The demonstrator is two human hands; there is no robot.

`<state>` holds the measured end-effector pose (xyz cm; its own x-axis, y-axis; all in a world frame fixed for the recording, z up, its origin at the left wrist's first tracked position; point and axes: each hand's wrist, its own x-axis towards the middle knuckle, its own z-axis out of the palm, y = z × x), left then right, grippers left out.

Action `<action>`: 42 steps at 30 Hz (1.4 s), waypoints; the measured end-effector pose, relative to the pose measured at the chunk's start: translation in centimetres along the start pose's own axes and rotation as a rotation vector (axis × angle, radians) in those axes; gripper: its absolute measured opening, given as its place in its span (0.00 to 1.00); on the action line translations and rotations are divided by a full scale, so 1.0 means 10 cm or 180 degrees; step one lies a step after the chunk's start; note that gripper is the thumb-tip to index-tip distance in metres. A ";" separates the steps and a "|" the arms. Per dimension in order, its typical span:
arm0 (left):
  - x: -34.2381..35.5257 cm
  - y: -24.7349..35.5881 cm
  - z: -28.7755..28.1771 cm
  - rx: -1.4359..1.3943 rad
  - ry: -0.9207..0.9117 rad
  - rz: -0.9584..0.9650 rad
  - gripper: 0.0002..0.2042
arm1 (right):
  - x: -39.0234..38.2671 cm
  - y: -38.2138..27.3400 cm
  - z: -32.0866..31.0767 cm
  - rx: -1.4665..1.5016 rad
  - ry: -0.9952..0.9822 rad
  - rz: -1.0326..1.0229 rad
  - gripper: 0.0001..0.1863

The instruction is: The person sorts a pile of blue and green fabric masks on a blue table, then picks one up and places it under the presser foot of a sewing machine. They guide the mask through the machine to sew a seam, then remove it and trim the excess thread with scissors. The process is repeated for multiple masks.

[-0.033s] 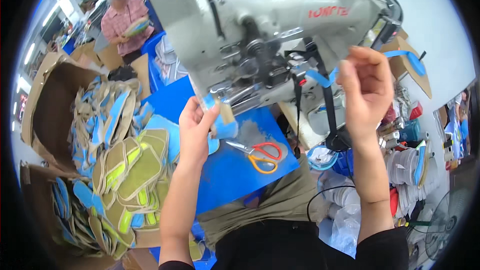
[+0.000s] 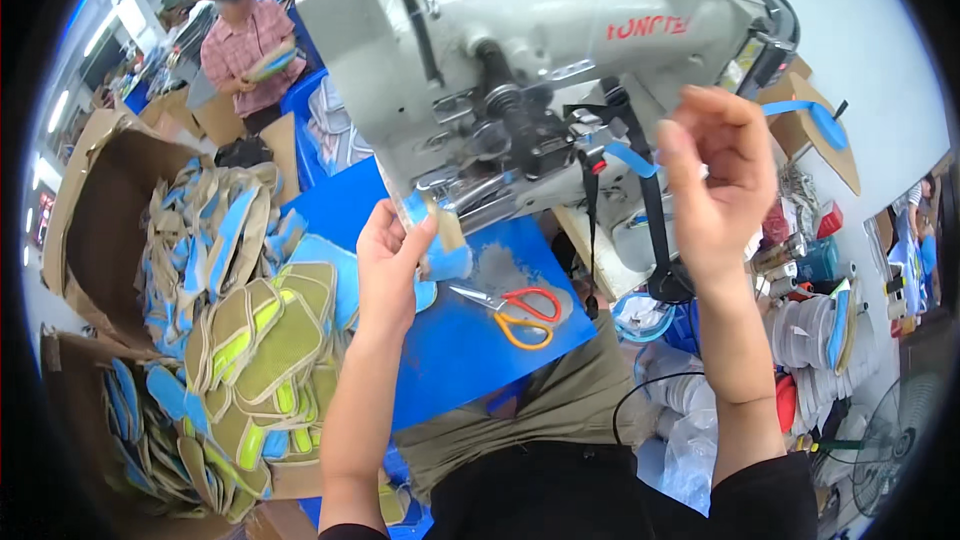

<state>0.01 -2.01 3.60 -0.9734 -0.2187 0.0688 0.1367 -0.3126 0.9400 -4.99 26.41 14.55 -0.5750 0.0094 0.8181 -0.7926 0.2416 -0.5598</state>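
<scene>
My left hand is closed on a small blue and beige fabric piece, pinching it by its edge. That piece is beneath the front end of a large grey sewing machine, close to its needle area. My right hand is raised at the machine's right side, fingers loosely curled and thumb apart from them. Blue tape runs from the machine to behind this hand, so any contact with it is hidden. Scissors with red and orange handles lie on the blue tabletop.
At left, cardboard boxes hold many fabric pieces, with olive-green pieces piled nearest my left arm. A person stands at the back left. White spools, a clear plastic bag and a fan stand at right.
My right hand has shifted slightly left, toward the machine, and the tape beside its thumb lies less bent. My left hand keeps its hold on the fabric piece.
</scene>
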 end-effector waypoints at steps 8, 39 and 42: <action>-0.09 -0.01 0.05 -0.0079 -0.0197 0.0069 0.11 | 0.17 -0.27 0.38 -0.0540 -0.0232 -0.1121 0.23; -0.10 -0.07 -0.02 0.0429 0.0588 0.0255 0.14 | -1.44 0.11 1.04 0.0672 -0.0717 0.1509 0.17; -0.05 0.03 0.07 0.1785 0.1030 0.1670 0.13 | -1.52 0.16 1.08 0.0676 -0.0661 0.1861 0.19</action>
<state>0.38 -1.35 4.06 -0.6961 -0.4892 0.5255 0.3626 0.3921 0.8454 0.29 16.17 -0.22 -0.9336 -0.1117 0.3404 -0.3480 0.0564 -0.9358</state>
